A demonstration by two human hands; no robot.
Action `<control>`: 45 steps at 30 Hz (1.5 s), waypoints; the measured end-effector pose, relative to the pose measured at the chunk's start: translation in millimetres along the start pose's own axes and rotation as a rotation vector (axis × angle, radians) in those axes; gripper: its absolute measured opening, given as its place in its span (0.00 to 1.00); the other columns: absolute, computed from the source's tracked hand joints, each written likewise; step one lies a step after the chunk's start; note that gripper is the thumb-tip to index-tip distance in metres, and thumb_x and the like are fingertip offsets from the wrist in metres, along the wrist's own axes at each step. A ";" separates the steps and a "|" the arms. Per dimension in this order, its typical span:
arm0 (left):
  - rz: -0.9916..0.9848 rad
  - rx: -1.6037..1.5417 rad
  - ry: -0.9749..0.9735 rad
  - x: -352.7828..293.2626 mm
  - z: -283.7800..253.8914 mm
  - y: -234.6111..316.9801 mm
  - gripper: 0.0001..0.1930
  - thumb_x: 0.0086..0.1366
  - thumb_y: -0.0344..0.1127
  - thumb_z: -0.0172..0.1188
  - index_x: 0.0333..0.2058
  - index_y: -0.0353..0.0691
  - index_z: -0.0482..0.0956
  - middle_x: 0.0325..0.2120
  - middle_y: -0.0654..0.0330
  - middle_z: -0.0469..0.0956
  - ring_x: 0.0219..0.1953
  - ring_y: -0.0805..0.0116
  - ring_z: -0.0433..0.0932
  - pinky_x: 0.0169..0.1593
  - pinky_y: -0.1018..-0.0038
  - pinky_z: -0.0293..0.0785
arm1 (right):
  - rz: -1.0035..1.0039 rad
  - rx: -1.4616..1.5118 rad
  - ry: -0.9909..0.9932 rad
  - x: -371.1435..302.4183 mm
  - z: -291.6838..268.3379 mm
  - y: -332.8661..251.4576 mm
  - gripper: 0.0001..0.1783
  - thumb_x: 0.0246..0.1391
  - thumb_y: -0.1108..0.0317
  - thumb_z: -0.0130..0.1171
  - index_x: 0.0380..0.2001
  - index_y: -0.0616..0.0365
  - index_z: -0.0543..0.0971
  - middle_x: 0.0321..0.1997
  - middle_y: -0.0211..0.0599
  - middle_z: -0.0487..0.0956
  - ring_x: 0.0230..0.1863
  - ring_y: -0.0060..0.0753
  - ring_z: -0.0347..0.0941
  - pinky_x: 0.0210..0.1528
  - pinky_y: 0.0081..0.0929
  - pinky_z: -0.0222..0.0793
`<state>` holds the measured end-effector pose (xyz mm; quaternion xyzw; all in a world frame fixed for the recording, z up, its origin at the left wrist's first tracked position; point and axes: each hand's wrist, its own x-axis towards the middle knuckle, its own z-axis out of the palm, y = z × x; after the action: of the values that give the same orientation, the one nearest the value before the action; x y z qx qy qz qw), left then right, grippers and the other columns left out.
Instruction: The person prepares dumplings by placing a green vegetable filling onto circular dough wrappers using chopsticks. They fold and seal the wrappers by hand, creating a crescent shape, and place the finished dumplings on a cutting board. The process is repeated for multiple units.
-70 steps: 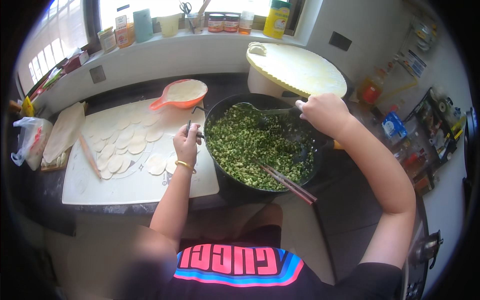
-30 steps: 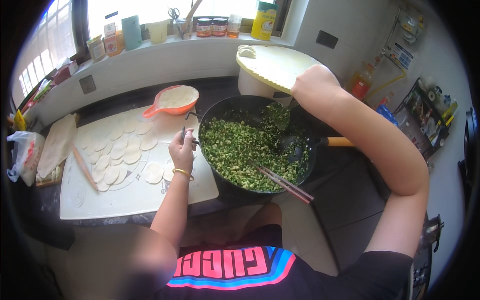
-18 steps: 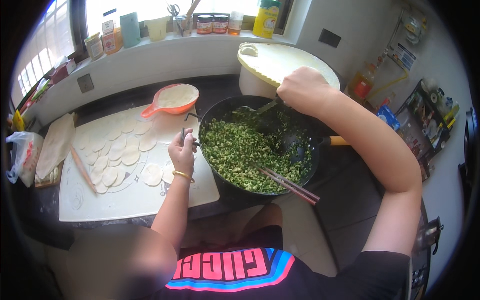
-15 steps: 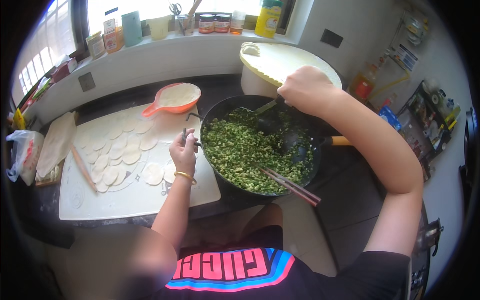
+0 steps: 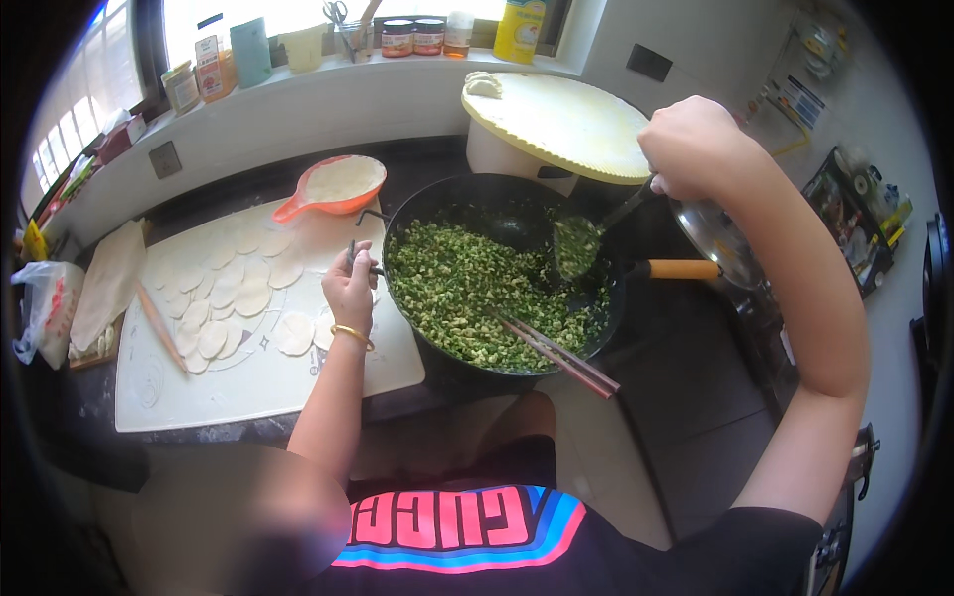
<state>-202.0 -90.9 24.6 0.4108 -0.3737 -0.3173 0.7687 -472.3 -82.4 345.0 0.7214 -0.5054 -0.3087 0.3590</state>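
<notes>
Black wok [image 5: 527, 228] bordered at left by pale mat [image 5: 268, 397], open room toward far side. Side handle [image 5: 352, 252] clasped by left hand [image 5: 350, 286]; spatula [image 5: 590, 236] gripped by right hand [image 5: 696, 149] over wok's right half, blade [image 5: 573, 252] pointed near-left, long axis slanted far-right.

Speckled green-and-cream filling [image 5: 467, 293], black wok [image 5: 507, 226]
Orange handle [image 5: 684, 269] right, orange-red bowl [image 5: 346, 207] far, white mat [image 5: 258, 387] left.

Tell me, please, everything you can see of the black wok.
The wok, round, deep, mouth up and black, looks metal and sits right of the white mat. An orange handle juts right; the left hand grips a dark handle at its left. Chopped green filling covers much of its inside, leaving bare wall at the back. Chopsticks cross its near rim; the right hand holds a spatula inside.
</notes>
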 end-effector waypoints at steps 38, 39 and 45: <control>0.050 0.072 0.013 1.4 0.0 -6.3 0.12 0.62 0.33 0.52 0.39 0.30 0.76 0.21 0.61 0.73 0.17 0.81 0.66 0.21 0.85 0.62 | -0.048 0.120 0.301 -8.8 66.5 -19.1 0.12 0.42 0.58 0.62 0.19 0.55 0.81 0.22 0.36 0.78 0.28 0.37 0.77 0.29 0.32 0.72; 0.051 0.075 0.013 1.3 1.2 -7.0 0.12 0.62 0.33 0.52 0.39 0.30 0.76 0.21 0.61 0.73 0.17 0.81 0.66 0.21 0.85 0.62 | -0.066 0.165 0.310 -8.4 69.8 -21.3 0.12 0.43 0.57 0.62 0.20 0.54 0.81 0.22 0.36 0.78 0.28 0.38 0.77 0.29 0.32 0.72; 0.060 0.083 0.028 4.3 -1.4 -11.7 0.12 0.63 0.34 0.52 0.39 0.30 0.76 0.21 0.61 0.74 0.17 0.81 0.67 0.21 0.85 0.62 | -0.103 0.266 0.546 -2.2 93.9 -54.1 0.04 0.37 0.70 0.56 0.15 0.51 0.79 0.20 0.33 0.78 0.27 0.33 0.77 0.27 0.27 0.71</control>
<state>-200.6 -99.2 15.3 0.4351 -0.3879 -0.2726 0.7654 -521.4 -87.1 248.4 0.8429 -0.3892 -0.0522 0.3678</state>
